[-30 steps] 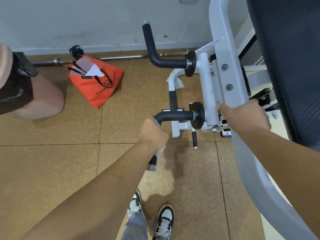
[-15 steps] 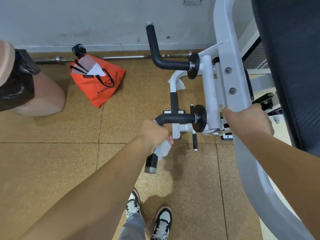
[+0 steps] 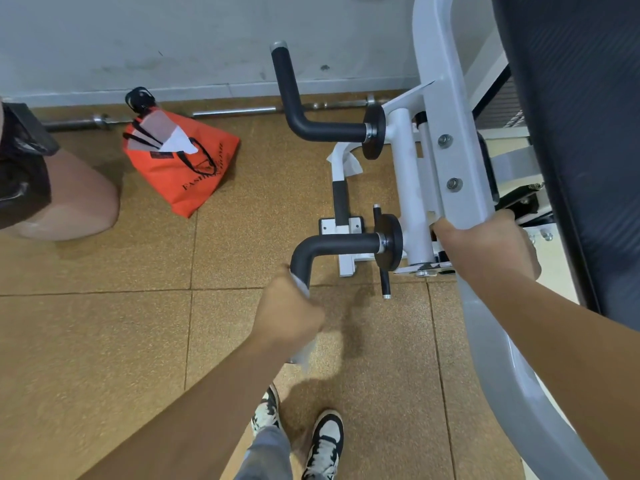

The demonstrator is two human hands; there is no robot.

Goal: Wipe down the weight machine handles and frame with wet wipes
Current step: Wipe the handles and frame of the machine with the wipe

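White wet wipe (image 3: 300, 285) shows above and below the curled fingers of the left hand (image 3: 291, 313), which wraps it round the downturned end of the near black handle (image 3: 343, 242). To do this stroke well, I judge the grip should be snug enough that the wipe travels with the palm rather than bunching. It should cover the whole padded length, from the lower end round the bend and on toward the black disc (image 3: 389, 242). The right hand (image 3: 491, 244) closes round the grey frame (image 3: 446, 98) just beside the handle's pivot, a brace that seems useful while rubbing. Farther off, the far handle (image 3: 294, 109) stands bare, and a white sheet (image 3: 346, 161), likely another wipe, hangs on the tube below it.
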